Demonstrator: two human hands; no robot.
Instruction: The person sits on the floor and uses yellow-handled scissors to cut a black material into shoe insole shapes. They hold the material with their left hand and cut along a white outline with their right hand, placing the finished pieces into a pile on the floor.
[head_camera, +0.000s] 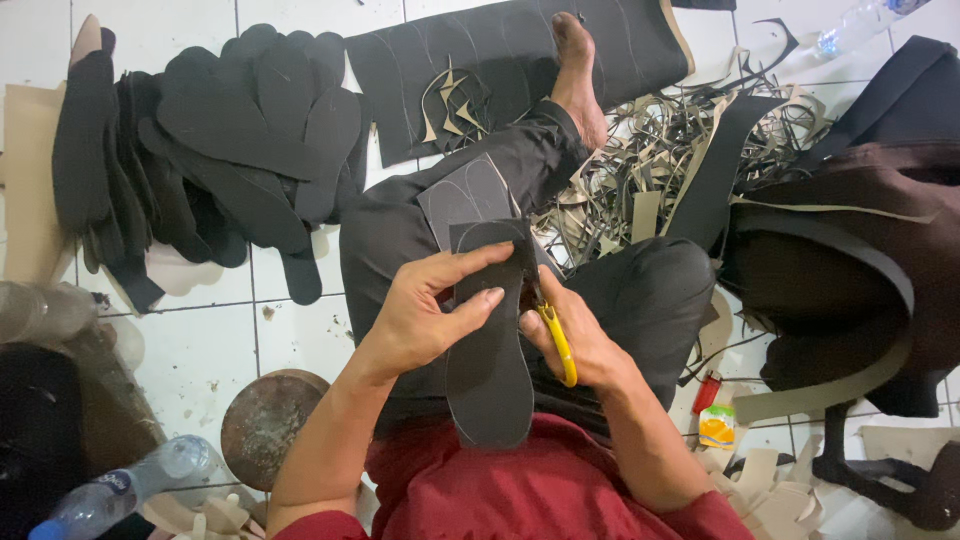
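The person sits on the white tiled floor (200, 350), one leg stretched out. The left hand (425, 310) comes in from the lower left, wrist bent, thumb and fingers pinched around the upper edge of a dark sole-shaped cutout (488, 370) lying over the lap. The right hand (570, 340) is closed around yellow-handled scissors (552, 330), blades at the cutout's right edge near its top. A stack of cut black soles (230, 150) lies toward the floor's upper left; tan offcuts (650, 170) are heaped beyond the knee.
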